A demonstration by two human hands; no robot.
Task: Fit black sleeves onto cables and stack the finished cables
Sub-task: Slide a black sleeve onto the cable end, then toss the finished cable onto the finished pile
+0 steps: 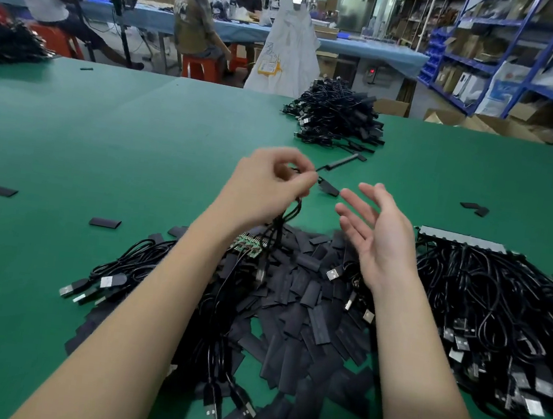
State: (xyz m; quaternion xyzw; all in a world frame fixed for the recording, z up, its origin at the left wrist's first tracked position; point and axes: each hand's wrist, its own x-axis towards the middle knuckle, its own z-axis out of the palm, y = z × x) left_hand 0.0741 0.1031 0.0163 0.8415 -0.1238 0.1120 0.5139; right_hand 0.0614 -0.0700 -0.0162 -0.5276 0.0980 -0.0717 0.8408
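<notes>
My left hand (271,183) is raised over the green table (110,142) and pinches thin black cables (284,217) that hang down toward a small green circuit board (249,244). A sleeved cable end (339,163) sticks out to the right of its fingertips, and another black sleeve (328,188) hangs just below it. My right hand (374,230) hovers beside it, palm turned inward, fingers relaxed and holding nothing. Below both hands lies a heap of flat black sleeves (304,312). A stack of sleeved cables (337,118) sits farther back.
A big bundle of black USB cables (496,320) lies at right, with more USB plugs (97,285) at left. Loose sleeves (104,223) dot the table. Another cable pile (8,41) sits far left. People sit at a blue table (355,47) behind; shelving (513,57) stands at right.
</notes>
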